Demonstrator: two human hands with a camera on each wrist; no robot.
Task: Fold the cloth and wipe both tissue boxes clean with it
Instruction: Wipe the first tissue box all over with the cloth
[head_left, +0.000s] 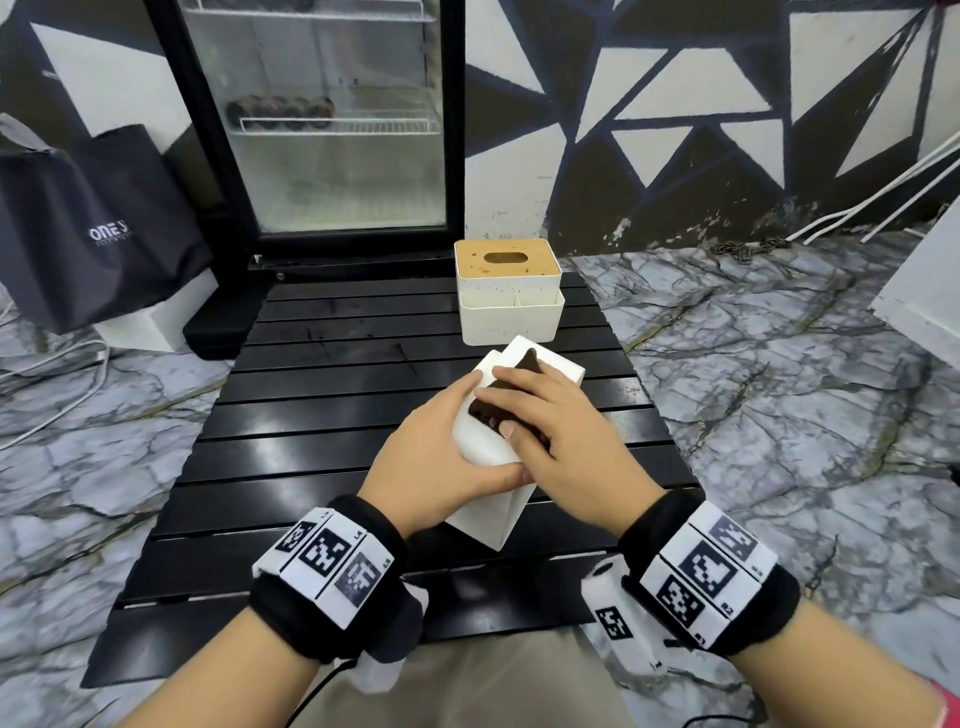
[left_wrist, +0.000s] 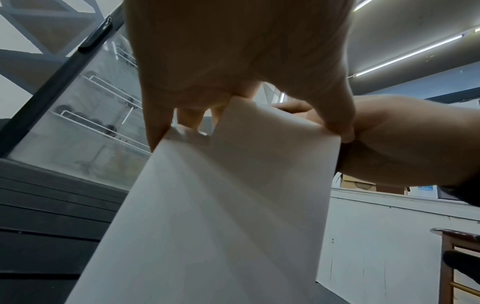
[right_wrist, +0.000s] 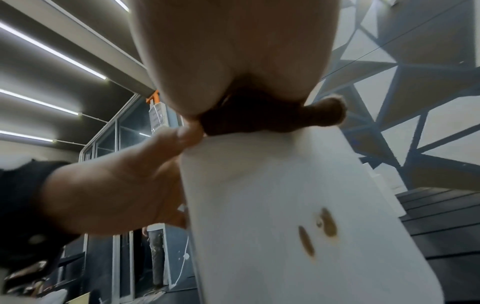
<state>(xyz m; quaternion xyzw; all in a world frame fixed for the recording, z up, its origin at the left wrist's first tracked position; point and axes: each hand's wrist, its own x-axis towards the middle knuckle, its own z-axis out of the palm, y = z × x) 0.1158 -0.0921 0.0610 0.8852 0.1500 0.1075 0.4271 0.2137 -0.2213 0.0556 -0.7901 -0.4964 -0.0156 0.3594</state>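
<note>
While the left hand (head_left: 441, 457) is gripping the tilted white box (head_left: 488, 499) and the flat-fingered right hand (head_left: 561, 441) is pressing the cloth (head_left: 485, 410), the box is risking slipping toward six o'clock.

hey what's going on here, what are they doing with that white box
A person is cleaning a white tissue box on a black slatted table. The left hand grips the box and holds it tilted, while the right hand presses a dark brown cloth against its upper face. Brown stains show on one side of the box in the right wrist view. A second tissue box with a wooden lid stands farther back on the table, its lid speckled and untouched.
</note>
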